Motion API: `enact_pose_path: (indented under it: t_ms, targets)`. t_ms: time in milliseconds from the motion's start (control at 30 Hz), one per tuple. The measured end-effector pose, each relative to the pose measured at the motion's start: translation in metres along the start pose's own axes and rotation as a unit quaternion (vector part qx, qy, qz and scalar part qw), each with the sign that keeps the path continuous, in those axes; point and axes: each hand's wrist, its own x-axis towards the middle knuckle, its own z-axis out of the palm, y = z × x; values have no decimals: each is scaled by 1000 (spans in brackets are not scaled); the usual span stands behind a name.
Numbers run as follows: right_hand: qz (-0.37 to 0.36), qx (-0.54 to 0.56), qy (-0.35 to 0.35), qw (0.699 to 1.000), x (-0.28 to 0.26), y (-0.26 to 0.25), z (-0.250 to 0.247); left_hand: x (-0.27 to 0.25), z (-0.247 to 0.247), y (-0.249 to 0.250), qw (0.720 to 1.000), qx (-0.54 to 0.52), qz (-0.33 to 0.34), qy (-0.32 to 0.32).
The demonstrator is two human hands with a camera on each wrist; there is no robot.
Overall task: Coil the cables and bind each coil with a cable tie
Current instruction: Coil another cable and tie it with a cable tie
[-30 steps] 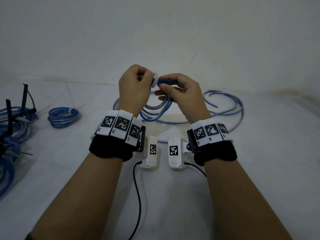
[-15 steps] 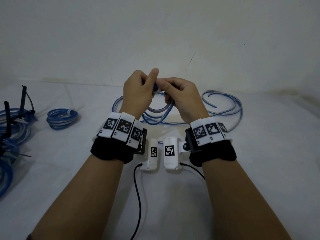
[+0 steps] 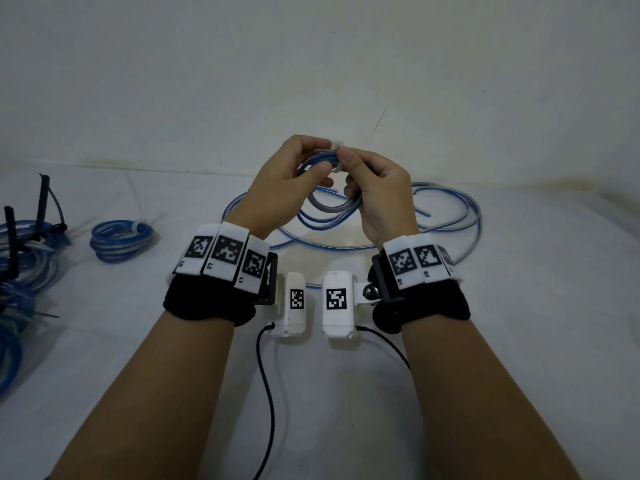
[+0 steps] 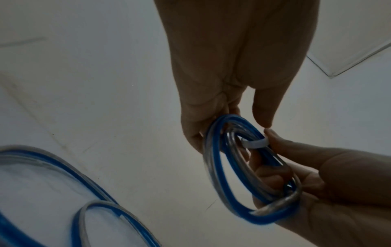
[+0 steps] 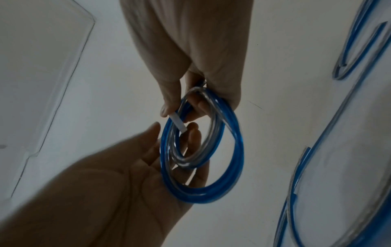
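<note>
Loose blue cable sprawls across the white table behind two raised hands.
The left hand and right hand hold a small coil above the table, fingers curled round it, fingertips pinching its white cable tie.

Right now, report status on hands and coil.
Left hand and right hand both grip the blue cable coil, held up off the table. White cable tie wrapped round it. Nothing in the way.
</note>
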Motion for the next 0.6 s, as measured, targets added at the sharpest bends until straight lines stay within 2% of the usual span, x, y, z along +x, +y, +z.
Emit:
enact_pose_path:
  t_ms: [67, 200, 400, 600]
  targets:
    - [1, 5, 7, 1000, 0, -1, 0, -1, 1, -2, 1000, 13, 14, 12]
    - [-5, -5, -2, 1000, 0, 0, 1, 1, 4, -5, 996, 21, 27, 82]
    - [8, -44, -42, 998, -1, -4, -2, 2, 1, -6, 994, 22, 45, 98]
    - [39, -18, -52, 998, -2, -7, -3, 0, 2, -5, 994, 22, 43, 103]
